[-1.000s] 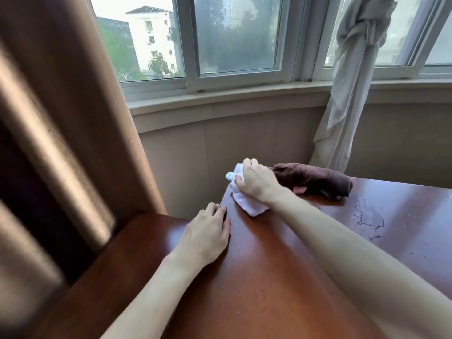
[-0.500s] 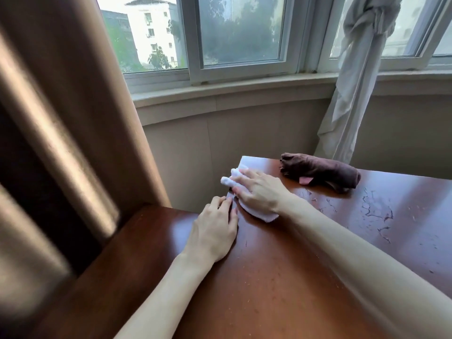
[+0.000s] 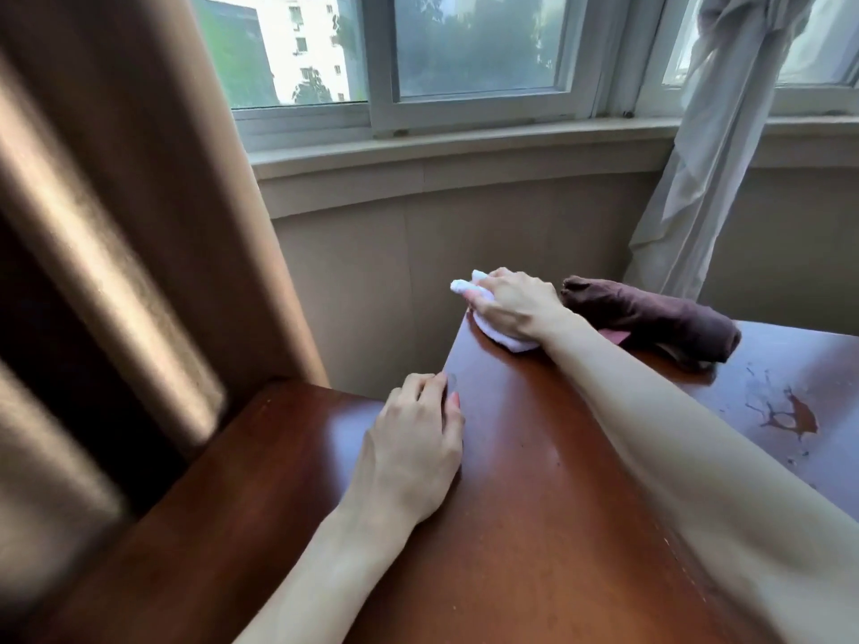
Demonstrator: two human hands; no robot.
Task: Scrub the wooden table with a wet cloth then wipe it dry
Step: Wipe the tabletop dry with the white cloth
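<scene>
Right hand (image 3: 513, 305) gripping crumpled white cloth (image 3: 499, 334) at glossy reddish-brown wooden table (image 3: 534, 481) far corner; left hand (image 3: 411, 450) flat, bracing. Probably mid-scrub. Water streaks (image 3: 785, 413) remaining; rolled brown cloth (image 3: 650, 320) unused, drying pending.

a curved beige wall (image 3: 465, 253) runs below a pale stone window sill (image 3: 465, 153). above it white-framed sliding windows (image 3: 469, 48) let in soft daylight, with a white apartment block (image 3: 302, 44) and green trees beyond. a heavy tan curtain (image 3: 116, 202) hangs at the near left; a knotted sheer white curtain (image 3: 711, 132) hangs at the far right.
</scene>
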